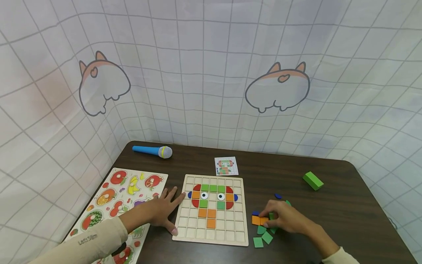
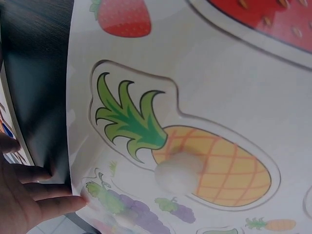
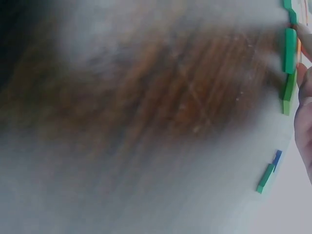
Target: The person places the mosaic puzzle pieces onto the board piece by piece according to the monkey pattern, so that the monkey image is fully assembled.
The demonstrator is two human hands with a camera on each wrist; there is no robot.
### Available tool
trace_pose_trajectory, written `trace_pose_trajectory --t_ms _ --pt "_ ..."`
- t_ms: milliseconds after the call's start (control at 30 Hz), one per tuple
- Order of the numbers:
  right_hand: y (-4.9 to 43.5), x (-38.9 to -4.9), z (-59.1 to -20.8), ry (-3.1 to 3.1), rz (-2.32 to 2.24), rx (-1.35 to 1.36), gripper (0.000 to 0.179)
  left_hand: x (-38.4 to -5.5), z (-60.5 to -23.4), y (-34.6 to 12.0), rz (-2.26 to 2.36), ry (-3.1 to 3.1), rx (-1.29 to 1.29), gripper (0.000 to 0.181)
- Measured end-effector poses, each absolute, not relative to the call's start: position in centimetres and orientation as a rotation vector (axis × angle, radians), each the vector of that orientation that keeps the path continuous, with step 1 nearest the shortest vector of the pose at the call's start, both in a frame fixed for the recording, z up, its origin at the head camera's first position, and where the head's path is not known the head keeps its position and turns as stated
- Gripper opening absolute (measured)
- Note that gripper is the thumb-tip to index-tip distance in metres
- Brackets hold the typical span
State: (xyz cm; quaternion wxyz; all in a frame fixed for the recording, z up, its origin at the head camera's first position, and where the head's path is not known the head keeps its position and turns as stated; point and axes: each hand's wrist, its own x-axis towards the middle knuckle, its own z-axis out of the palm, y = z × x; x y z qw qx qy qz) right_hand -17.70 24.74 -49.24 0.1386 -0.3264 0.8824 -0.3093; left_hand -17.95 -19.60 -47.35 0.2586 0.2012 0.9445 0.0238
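On the table lies a wooden grid board (image 1: 194,240) bearing a pattern of red, orange, green and blue tiles and two eye tiles (image 1: 221,197). My left hand (image 1: 163,209) spreads its fingers at the board's left edge, thumb on the lower-left rim. To the right of the board, my right hand (image 1: 286,217) pinches an orange square tile (image 1: 264,221) between thumb and index finger. Another orange tile (image 1: 255,220) lies right beside it. Green tiles (image 1: 258,242) and blue pieces (image 1: 278,196) lie around this hand, some partly hidden under it.
A fruit puzzle board (image 1: 110,183) lies on the left, under my left forearm; its pineapple piece (image 2: 214,165) has a knob. Behind the grid board is a pattern card (image 1: 226,166). A blue toy microphone (image 1: 151,150) lies back left, a green block (image 1: 313,180) back right.
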Motion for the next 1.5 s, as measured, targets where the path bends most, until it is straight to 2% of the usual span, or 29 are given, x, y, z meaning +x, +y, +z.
trace_pose_trajectory --t_ms 300,600,967,1200,1500 --pt "24.9 -17.8 -49.3 2.607 -0.776 -0.953 0.028 -18.0 -47.3 -19.7 0.065 2.559 0.555 0.122" --pt "24.5 -17.5 -49.6 2.619 -0.793 -0.989 0.017 -18.0 -47.5 -19.7 0.069 2.553 0.545 0.122" --pt "23.4 -17.3 -49.2 2.568 -0.914 -0.931 0.023 -18.1 -47.5 -19.6 0.069 2.548 0.535 0.121" --pt "21.7 -16.8 -48.5 2.495 -1.007 -0.897 0.030 -18.0 -47.6 -19.7 0.068 2.543 0.522 0.121" --pt "18.4 -15.9 -48.5 2.400 -1.110 -0.906 0.025 -18.1 -47.5 -19.7 0.075 2.549 0.531 0.121"
